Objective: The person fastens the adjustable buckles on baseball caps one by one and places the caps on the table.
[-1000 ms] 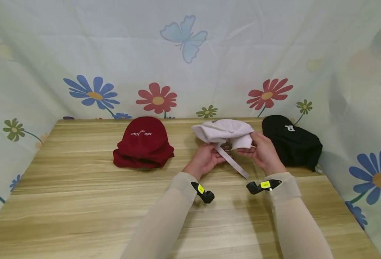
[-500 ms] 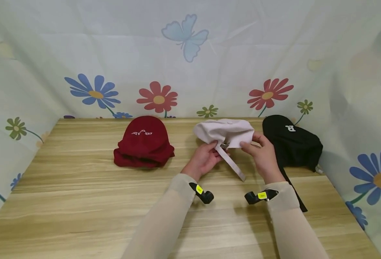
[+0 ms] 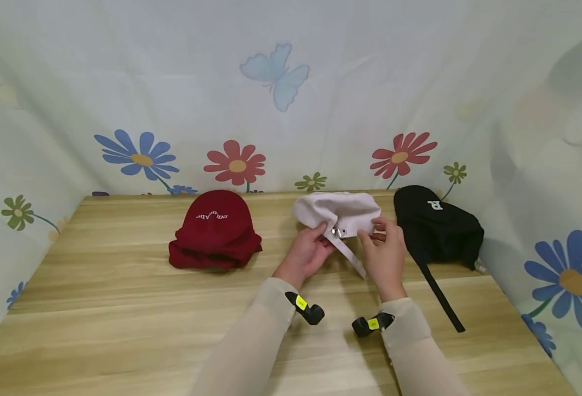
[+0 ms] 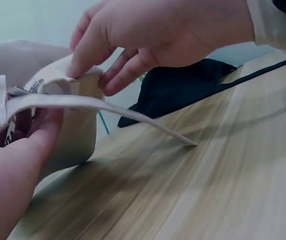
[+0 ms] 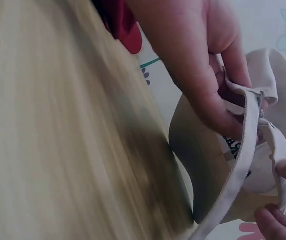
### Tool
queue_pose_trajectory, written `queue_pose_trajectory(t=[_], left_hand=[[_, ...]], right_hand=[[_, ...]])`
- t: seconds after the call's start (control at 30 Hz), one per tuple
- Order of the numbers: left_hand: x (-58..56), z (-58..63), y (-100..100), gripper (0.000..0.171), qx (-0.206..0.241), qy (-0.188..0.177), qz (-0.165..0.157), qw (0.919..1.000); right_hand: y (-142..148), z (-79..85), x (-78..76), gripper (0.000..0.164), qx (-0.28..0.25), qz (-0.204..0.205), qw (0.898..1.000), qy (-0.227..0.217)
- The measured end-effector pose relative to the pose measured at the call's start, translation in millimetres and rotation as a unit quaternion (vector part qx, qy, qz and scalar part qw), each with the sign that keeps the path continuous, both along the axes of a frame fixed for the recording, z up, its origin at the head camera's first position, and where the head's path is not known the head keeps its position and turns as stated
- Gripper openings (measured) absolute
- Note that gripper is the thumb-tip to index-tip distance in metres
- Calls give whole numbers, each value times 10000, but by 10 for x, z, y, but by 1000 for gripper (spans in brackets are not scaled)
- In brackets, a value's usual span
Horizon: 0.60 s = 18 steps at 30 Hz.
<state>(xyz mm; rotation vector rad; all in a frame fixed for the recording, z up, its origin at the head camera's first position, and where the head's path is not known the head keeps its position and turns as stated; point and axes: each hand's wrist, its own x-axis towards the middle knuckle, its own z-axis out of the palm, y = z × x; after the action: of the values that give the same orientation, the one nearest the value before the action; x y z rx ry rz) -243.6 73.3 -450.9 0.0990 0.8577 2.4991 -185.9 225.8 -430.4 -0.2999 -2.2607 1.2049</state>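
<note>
A pale pinkish-white baseball cap (image 3: 347, 206) is held between both hands near the back of the table, its back opening towards me. My left hand (image 3: 306, 256) pinches the band between thumb and fingers, just left of a small metal buckle (image 3: 338, 232). From there the loose strap end (image 3: 350, 257) hangs down to the right, over the wood in the left wrist view. My right hand (image 3: 386, 253) pinches the lower edge of the band at the right, thumb in front. In the right wrist view, dark lettering (image 5: 232, 146) shows inside the cap, partly covered by fingers.
A dark red cap (image 3: 219, 231) with white lettering rests on the table (image 3: 122, 308) at left. At right lies a black cap (image 3: 436, 228) with a white R, its long strap (image 3: 441, 297) trailing forward. A flower-printed curtain (image 3: 271, 121) stands behind.
My right hand has shifted left along the cap's band and changed its grip. The cap has tilted, bringing the buckle into view and hiding the lettering on top. The head view has shifted slightly.
</note>
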Motion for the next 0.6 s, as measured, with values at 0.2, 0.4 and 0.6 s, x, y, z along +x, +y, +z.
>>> queue_pose_trajectory(t=[0.2, 0.4, 0.6], left_hand=[[28, -12, -10, 33, -145, 61, 322, 9994], [47, -12, 0, 35, -540, 133, 420, 9976], [47, -10, 15, 30, -825, 238, 546, 9948]], right_hand=[[-72, -48, 70, 15, 885, 98, 9950, 448], [-172, -36, 94, 15, 1434, 597, 9830, 977], [-288, -16, 82, 19, 1666, 738, 9770, 1106]])
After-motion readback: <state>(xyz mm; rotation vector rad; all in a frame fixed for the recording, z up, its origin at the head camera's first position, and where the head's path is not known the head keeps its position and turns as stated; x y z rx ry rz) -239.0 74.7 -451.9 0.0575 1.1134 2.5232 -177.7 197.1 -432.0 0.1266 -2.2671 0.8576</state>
